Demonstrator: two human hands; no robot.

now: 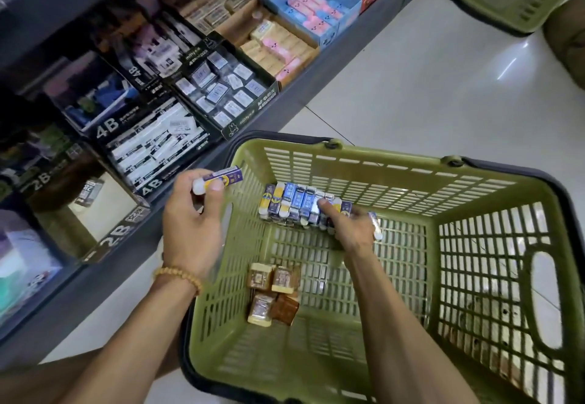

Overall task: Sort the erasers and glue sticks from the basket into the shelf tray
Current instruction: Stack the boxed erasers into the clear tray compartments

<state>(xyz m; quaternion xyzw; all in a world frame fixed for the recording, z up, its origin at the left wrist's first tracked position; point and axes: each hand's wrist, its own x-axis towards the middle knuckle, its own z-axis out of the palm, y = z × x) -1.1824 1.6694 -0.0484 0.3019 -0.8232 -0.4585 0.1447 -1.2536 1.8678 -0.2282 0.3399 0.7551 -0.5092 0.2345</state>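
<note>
Pale tiled shop floor, olive slotted plastic basket (pixel 411 178) beside grey shelf. Left hand (pixel 193 223) pinches purple-yellow glue stick (pixel 218 178) over rim; right hand (pixel 348 226) grips another among row of glue sticks (pixel 297 204). Risk: loose pinch drops stick; near-empty 2B cardboard tray (pixel 104 245) may be wrong slot.

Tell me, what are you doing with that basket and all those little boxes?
A person is moving small stationery from a green basket on the floor to a shelf beside it. The left hand holds one purple-and-yellow stick up over the basket's edge, near the shelf trays. The right hand is down inside the basket, gripping another piece from the row of blue and purple packs along the far wall. Four brown wrapped blocks lie on the basket floor, untouched. The nearest shelf tray, marked 2B, looks nearly empty.
</note>
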